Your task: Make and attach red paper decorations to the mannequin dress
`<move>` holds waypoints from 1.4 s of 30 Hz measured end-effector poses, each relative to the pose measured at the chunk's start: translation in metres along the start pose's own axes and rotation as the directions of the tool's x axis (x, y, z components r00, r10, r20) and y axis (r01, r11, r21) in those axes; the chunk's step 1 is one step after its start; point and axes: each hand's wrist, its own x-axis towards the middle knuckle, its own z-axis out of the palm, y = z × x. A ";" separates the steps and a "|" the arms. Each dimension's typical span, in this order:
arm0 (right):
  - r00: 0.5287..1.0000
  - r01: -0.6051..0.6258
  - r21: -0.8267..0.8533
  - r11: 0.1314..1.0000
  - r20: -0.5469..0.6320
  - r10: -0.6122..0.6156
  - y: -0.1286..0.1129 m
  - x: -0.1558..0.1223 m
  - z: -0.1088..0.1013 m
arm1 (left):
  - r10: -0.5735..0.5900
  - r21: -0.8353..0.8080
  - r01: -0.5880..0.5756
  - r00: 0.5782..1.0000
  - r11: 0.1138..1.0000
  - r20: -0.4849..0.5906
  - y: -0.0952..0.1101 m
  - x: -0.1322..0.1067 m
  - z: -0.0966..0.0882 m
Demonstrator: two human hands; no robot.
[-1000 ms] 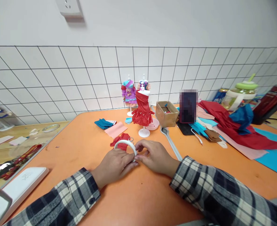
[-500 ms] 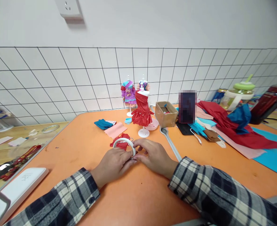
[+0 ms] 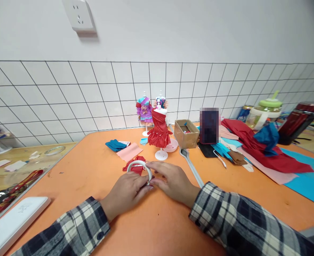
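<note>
Both my hands rest on the orange table [image 3: 92, 177], closed together on a white tape roll [image 3: 139, 165] that stands on edge between them. My left hand [image 3: 127, 192] grips the roll's near side. My right hand [image 3: 170, 181] pinches at its right rim with thumb and forefinger. Just behind the roll lies a crumpled red cloth piece [image 3: 135, 167]. Farther back stands a small mannequin in a red dress [image 3: 159, 129], with a purple-dressed one [image 3: 144, 111] behind it.
Blue and pink fabric pieces [image 3: 123, 148] lie left of the mannequins. A cardboard box [image 3: 186, 133], a dark upright object [image 3: 209, 125], a grey tool [image 3: 191, 167], piled red and blue cloth [image 3: 258, 145] and a green-lidded bottle [image 3: 266, 112] fill the right. A white case [image 3: 15, 220] sits at left.
My hands stay on the tape roll and shift slightly on it. The camera has tilted so the whole scene sits a little lower and to the left.
</note>
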 end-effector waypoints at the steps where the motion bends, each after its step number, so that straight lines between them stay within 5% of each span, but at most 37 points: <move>1: 1.000 0.016 -0.009 1.000 0.001 -0.016 0.001 0.000 0.001 | -0.013 -0.008 0.013 1.000 1.000 0.008 0.000 0.000 0.000; 11: 0.998 -0.057 -0.054 0.997 -0.018 0.056 -0.002 0.000 0.002 | -0.044 -0.061 0.045 0.999 0.997 0.019 0.001 -0.001 0.004; 19: 0.994 0.111 -0.032 0.993 -0.003 -0.111 0.004 0.003 -0.005 | 0.101 0.015 -0.103 0.988 0.995 0.119 0.001 -0.003 0.001; 25: 0.979 0.205 -0.128 0.970 0.046 -0.200 0.004 0.004 -0.003 | 0.101 0.013 -0.105 0.982 0.994 0.158 0.004 -0.002 0.000; 30: 0.984 0.174 -0.115 0.978 -0.003 -0.176 0.003 0.002 -0.002 | -0.044 -0.007 0.046 0.985 0.999 0.167 0.005 0.000 -0.003; 36: 0.967 0.055 0.026 0.998 -0.251 -0.047 0.006 0.005 -0.009 | -0.193 0.019 0.193 0.978 0.981 0.080 0.001 0.003 -0.011; 42: 0.988 0.037 -0.014 0.999 -0.150 -0.038 0.008 0.003 -0.003 | -0.197 -0.017 0.199 0.977 0.980 0.077 0.004 0.004 -0.006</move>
